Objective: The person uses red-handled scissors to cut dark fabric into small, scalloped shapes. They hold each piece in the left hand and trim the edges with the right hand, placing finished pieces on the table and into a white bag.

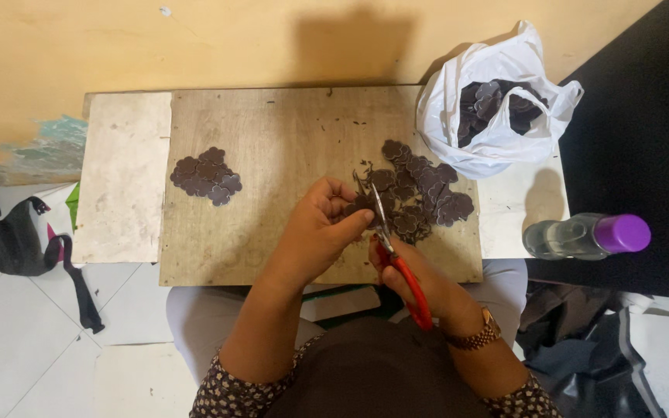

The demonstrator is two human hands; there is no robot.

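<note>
Left hand (319, 224) pinches a small dark brown flower-shaped cutout (359, 206) at frame centre; right hand (412, 275) grips red-handled scissors (391, 251), blades at the cutout. Loose pile of same cutouts (423, 193) just right on the worn wooden board (272, 139); smaller pile (207, 176) centre-left; white plastic bag (497, 93) upper right.

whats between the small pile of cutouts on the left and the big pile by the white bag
In the head view, between the small pile and the big pile: bare wooden board, only tiny dark scraps.
</note>
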